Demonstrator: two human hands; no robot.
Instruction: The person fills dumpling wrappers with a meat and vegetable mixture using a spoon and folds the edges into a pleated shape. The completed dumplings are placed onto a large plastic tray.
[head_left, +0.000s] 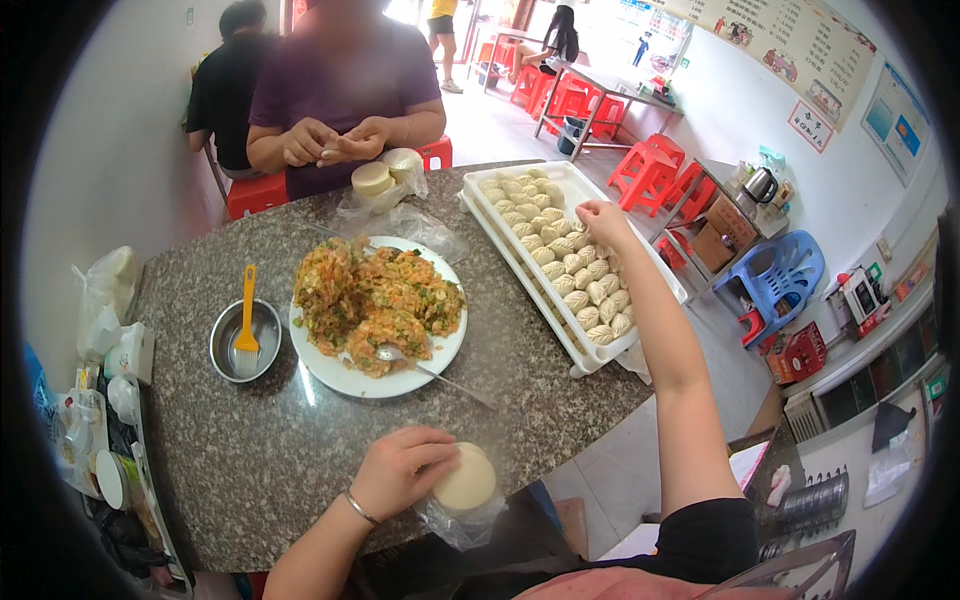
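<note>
At the near table edge, my left hand touches the left side of a stack of round dough wrappers. Its thumb and fingers meet the stack's rim, but whether they pinch a wrapper is unclear. The stack sits on a clear plastic bag. Out to the right, my right hand reaches over a white plastic tray holding rows of pleated dumplings. Its fingertips are closed on a dumpling at the end of a row, largely hidden by the fingers.
A white plate bears a mound of chopped filling and a metal spoon. Left of it stands a steel bowl with a yellow brush. Across the table, a person works near more wrappers.
</note>
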